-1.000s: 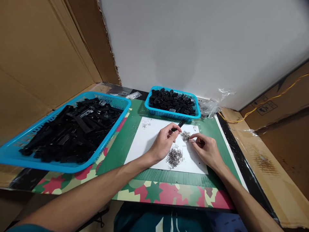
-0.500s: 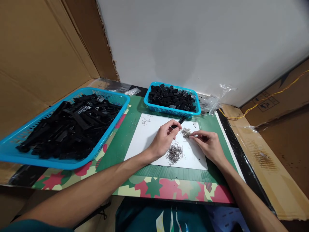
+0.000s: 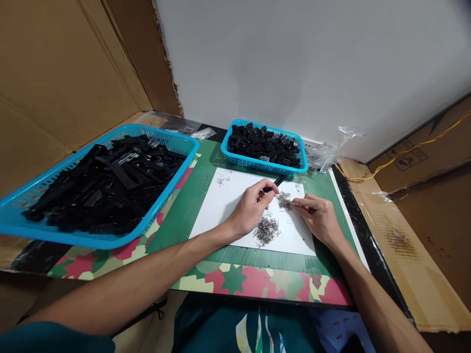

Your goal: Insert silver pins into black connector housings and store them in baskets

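My left hand [image 3: 253, 206] is closed on a slim black plastic part [image 3: 278, 181], whose far end sticks out past the fingers. My right hand [image 3: 316, 213] has thumb and fingers pinched together at the edge of a small pile of tiny metal pieces [image 3: 284, 199]; whatever lies between the fingertips is too small to make out. A larger heap of tiny metal pieces [image 3: 267, 230] lies below my left hand on a white sheet [image 3: 217, 215]. A few scattered metal bits [image 3: 223, 179] rest at the sheet's upper left corner.
A large blue basket [image 3: 138, 235] full of long black plastic parts stands at the left. Behind the sheet, a smaller blue basket [image 3: 263, 164] holds short black pieces. Clear plastic bags [image 3: 324, 154], a yellow wire [image 3: 382, 166] and cardboard [image 3: 415, 245] line the right side.
The right hand's fingers have drawn closer together at the small pile's edge. My left hand keeps its hold on the black part. The camera view has shifted slightly.
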{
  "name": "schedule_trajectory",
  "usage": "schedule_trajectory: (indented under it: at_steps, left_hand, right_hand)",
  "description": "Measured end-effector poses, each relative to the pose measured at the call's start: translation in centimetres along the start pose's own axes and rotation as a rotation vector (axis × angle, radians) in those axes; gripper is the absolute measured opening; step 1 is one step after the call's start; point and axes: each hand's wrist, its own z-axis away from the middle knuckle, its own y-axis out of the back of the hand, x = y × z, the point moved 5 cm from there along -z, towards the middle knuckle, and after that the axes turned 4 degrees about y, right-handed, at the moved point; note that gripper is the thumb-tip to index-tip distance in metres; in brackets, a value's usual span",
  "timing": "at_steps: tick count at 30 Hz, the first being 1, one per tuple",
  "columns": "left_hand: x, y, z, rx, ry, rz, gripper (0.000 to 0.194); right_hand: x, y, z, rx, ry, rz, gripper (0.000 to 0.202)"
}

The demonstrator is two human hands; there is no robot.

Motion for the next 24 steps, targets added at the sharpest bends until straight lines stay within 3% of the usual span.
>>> schedule_trajectory:
  at_steps: [11, 19, 24]
  left_hand:
    - [0.21, 0.13, 0.32, -0.007, 0.047, -0.026, 0.017]
    - [0.21, 0.17, 0.08, -0.014, 0.01, -0.089, 0.02]
    - [0.29, -0.19, 0.19, -0.076, 0.026, -0.068, 0.023]
  right_hand:
    - [0.02, -0.2, -0.44, 0.022, -0.113, -0.118, 0.026]
    - [0.76, 0.14, -0.57, 0.079, -0.288, -0.431, 0.024]
    - [0.42, -0.45, -0.55, 0.111, -0.349, -0.661, 0.029]
